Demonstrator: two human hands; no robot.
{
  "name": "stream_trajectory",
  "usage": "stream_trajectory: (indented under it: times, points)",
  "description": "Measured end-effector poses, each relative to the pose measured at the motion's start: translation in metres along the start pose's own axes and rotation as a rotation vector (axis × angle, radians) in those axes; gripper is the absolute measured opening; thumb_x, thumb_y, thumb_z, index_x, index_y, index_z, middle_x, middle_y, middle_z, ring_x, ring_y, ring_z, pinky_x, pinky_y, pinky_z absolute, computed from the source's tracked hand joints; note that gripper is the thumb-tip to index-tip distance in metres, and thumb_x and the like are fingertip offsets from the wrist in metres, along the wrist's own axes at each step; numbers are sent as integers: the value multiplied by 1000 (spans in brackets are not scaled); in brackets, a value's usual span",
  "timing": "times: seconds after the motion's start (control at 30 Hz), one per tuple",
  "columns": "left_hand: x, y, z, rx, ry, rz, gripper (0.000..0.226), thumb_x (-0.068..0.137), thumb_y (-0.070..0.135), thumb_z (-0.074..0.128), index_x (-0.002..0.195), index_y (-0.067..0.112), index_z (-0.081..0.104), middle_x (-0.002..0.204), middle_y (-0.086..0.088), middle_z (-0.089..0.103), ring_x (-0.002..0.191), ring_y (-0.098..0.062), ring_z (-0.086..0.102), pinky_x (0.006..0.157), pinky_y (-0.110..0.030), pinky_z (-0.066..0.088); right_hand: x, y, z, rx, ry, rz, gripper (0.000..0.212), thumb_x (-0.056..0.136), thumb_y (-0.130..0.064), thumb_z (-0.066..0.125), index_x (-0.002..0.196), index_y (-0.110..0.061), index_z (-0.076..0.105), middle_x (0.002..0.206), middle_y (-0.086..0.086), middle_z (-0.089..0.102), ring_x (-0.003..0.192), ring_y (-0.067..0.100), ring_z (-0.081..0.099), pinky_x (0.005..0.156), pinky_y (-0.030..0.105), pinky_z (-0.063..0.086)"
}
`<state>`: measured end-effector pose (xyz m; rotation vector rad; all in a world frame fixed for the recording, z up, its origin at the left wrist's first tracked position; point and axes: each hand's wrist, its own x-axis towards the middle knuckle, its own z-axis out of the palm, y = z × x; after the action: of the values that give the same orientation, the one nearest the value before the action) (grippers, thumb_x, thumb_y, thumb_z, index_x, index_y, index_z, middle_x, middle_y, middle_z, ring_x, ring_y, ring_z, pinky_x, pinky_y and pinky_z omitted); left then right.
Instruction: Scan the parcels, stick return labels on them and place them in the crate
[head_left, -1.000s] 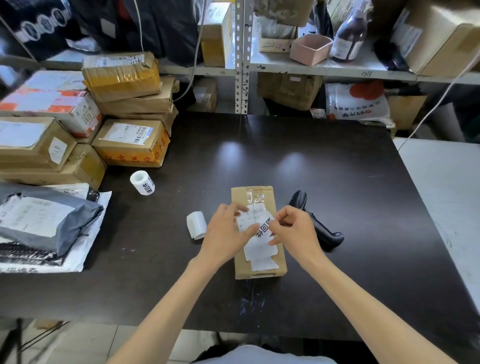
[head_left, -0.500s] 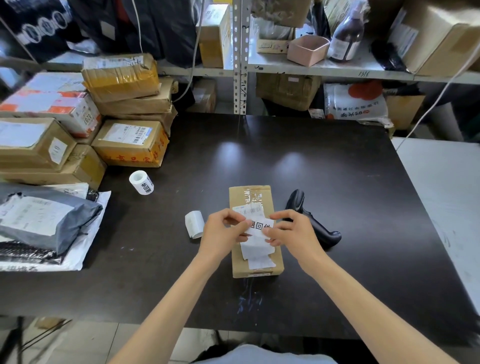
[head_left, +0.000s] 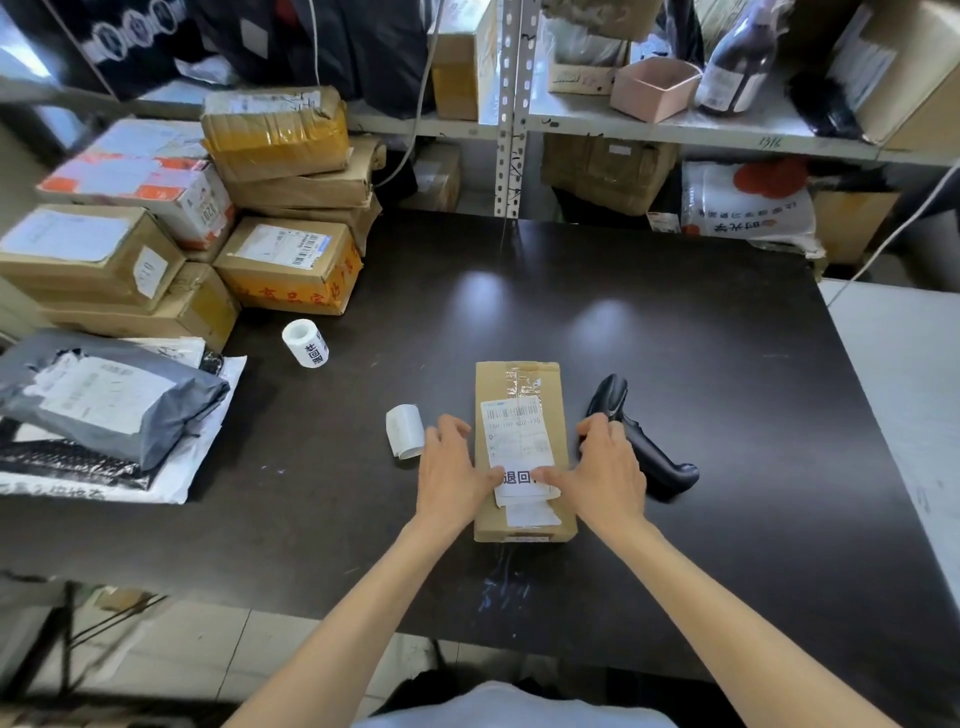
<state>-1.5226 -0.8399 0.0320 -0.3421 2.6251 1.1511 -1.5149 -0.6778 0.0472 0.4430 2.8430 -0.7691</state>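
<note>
Pressing return label (head_left: 519, 478) flat onto near end of narrow parcel (head_left: 519, 384), lying near-centre on dark table (head_left: 675, 338), with thumbs of left hand (head_left: 452, 467) and right hand (head_left: 605, 470), fingers spread and relaxed, gripping nothing; scanner (head_left: 647, 454) just right, maybe brushed by right fingertips; label roll (head_left: 305, 343) far left.

parcel (head_left: 522, 384) mid-table (head_left: 675, 322), scanner (head_left: 641, 441) right, label roll (head_left: 305, 343) left
</note>
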Motion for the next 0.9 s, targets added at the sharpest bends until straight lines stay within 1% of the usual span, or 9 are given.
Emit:
stream_trajectory:
  times: [0.1, 0.17, 0.27, 0.37, 0.43, 0.57, 0.63, 0.73, 0.9]
  points:
    - [6, 4, -3, -187, -234, -190, 59, 85, 24, 73, 134, 15, 39, 133, -1, 52, 107, -16, 56, 75, -24, 46, 3, 4, 0, 353, -271, 144, 66, 80, -29, 79, 132, -13, 42, 132, 3, 53, 116, 21, 56, 85, 33, 53]
    - [5, 7, -4, -248, -258, -198, 51, 86, 20, 71, 127, 16, 42, 131, -1, 56, 103, -13, 56, 74, -25, 48, -2, 4, 2, 454, -331, 128, 52, 86, -22, 72, 130, -16, 46, 135, 2, 56, 111, 15, 56, 78, 26, 52]
    - [1, 18, -13, -315, -162, -110, 45, 83, 15, 73, 114, 22, 41, 124, 1, 59, 101, -12, 58, 70, -24, 50, -8, -2, -4, 525, -188, 16, 48, 87, -22, 71, 129, -22, 48, 130, -3, 57, 105, 9, 55, 71, 15, 45]
    - [-3, 39, -29, -313, -110, 13, 46, 83, 15, 72, 113, 24, 39, 123, 2, 58, 107, -16, 58, 77, -31, 54, -13, -9, -23, 595, -61, -15, 54, 86, -22, 71, 133, -24, 46, 127, -10, 57, 109, 8, 56, 75, 15, 46]
    - [-7, 54, -33, -271, -151, 123, 47, 83, 18, 73, 113, 26, 38, 124, 5, 54, 108, -15, 56, 72, -28, 52, -22, -7, -35, 623, 24, 5, 56, 86, -24, 72, 135, -26, 45, 125, -14, 56, 109, 7, 55, 78, 17, 49]
    - [-22, 83, -25, -178, -337, 333, 51, 82, 22, 75, 118, 27, 39, 123, 10, 52, 109, -9, 52, 75, -20, 41, -62, 14, -50, 704, 243, 167, 54, 84, -25, 74, 132, -27, 50, 114, -19, 57, 101, 3, 56, 63, 4, 46]
    - [-39, 93, -11, -125, -476, 421, 53, 81, 19, 77, 121, 24, 42, 123, 10, 53, 110, -9, 52, 81, -23, 43, -98, 32, -49, 765, 366, 283, 52, 83, -25, 74, 130, -26, 52, 115, -18, 60, 105, 4, 58, 75, 11, 52]
    - [-73, 99, 19, -37, -721, 531, 55, 79, 16, 78, 123, 21, 47, 119, 10, 55, 106, -8, 55, 85, -26, 47, -161, 59, -35, 867, 542, 498, 51, 82, -24, 76, 128, -26, 53, 121, -12, 63, 113, 11, 59, 95, 37, 53]
    - [-145, 82, 87, 135, -1074, 674, 51, 78, 13, 77, 122, 19, 50, 120, 6, 61, 103, -9, 60, 82, -21, 50, -269, 95, 6, 935, 786, 853, 53, 84, -24, 74, 132, -21, 51, 124, -7, 63, 110, 13, 61, 88, 33, 55]
